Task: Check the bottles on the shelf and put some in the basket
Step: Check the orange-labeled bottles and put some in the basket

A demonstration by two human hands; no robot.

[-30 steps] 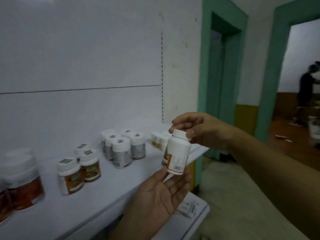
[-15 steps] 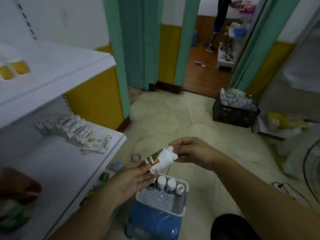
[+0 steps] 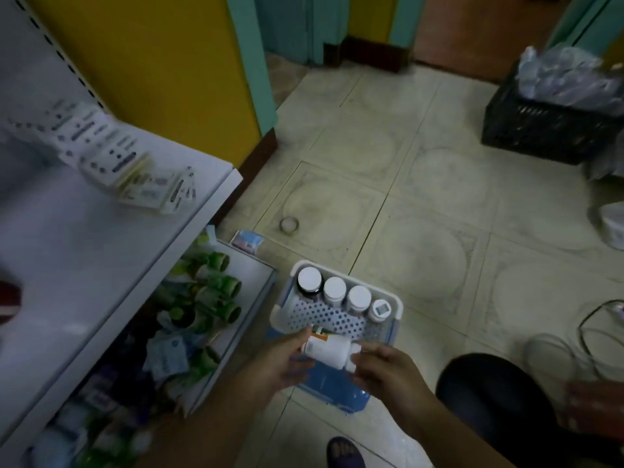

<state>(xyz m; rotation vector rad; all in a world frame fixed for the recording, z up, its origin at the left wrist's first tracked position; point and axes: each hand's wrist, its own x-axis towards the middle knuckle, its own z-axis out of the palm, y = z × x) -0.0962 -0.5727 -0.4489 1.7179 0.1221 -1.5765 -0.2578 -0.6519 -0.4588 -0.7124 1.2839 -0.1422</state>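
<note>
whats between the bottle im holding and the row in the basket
Head view: only bare perforated basket floor separates the held bottle from the row of four bottles.

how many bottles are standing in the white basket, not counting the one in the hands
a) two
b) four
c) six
b: four bottles with white caps stand in a row along the far side of the basket, while the left hand and right hand hold a fifth bottle sideways over it.
</note>
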